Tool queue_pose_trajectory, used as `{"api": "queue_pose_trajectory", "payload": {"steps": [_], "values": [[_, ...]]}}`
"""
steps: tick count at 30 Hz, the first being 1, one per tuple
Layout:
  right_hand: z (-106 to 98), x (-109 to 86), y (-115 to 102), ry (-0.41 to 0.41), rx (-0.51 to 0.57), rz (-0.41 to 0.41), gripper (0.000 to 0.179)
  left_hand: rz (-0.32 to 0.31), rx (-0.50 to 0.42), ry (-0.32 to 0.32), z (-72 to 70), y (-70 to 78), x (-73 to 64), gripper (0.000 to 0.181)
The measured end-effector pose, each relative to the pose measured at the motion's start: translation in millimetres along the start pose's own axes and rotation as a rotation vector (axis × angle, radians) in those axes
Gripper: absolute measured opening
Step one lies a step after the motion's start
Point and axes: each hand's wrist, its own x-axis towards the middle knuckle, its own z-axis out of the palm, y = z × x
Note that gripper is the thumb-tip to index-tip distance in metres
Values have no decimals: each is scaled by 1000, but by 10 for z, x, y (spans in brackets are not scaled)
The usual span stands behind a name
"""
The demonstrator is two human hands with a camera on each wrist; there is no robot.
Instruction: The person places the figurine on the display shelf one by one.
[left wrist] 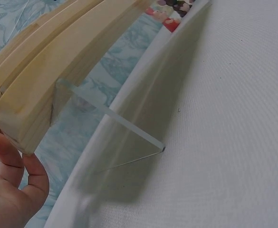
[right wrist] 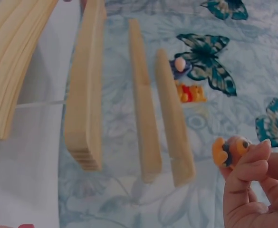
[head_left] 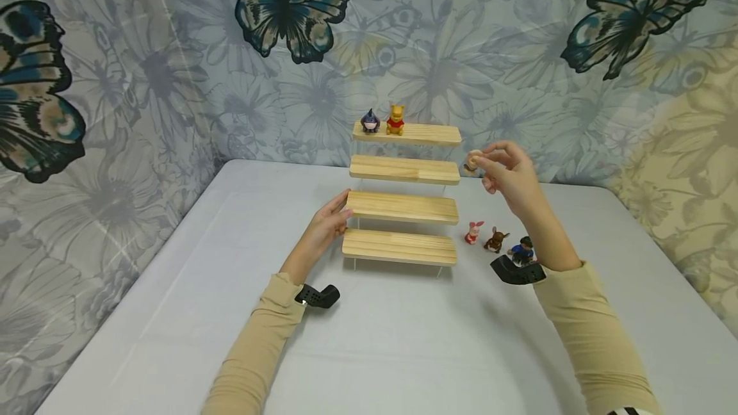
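Observation:
A four-tier wooden display shelf with clear supports stands on the white table. My left hand grips the left end of its second plank from the bottom, and the left wrist view shows curled fingers at that plank's corner. Off the shelf's right side, about level with the second plank from the top, my right hand pinches a small orange-and-tan toy figurine with a dark blue band. A grey-blue donkey figurine and a yellow bear figurine in red stand at the left of the top plank.
Right of the shelf, on the table, are a pink piglet figurine, a brown long-eared figurine and a blue-clad figurine, partly behind the black wrist strap. A butterfly-patterned backdrop hangs behind.

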Motion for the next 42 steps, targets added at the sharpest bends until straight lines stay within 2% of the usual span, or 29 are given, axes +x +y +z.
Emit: {"api": "queue_pose_trajectory", "payload": {"steps": [13, 22, 30, 35, 38, 42], "values": [[125, 166, 15, 0, -7, 10, 14, 1, 10, 10, 6, 3, -3, 58], [162, 260, -7, 43, -21, 61, 18, 10, -7, -3, -2, -43, 18, 59], [253, 346, 1, 54, 18, 69, 16, 1, -23, 57, -75, -133, 88, 56], [291, 363, -1, 41, 28, 66, 15, 1, -28, 42, -54, -90, 56, 57], [299, 371, -11, 39, 25, 61, 14, 6, -9, 14, -26, -37, 21, 58], [317, 410, -28, 38, 16, 56, 14, -3, 12, 7, 7, 12, -4, 60]]}}
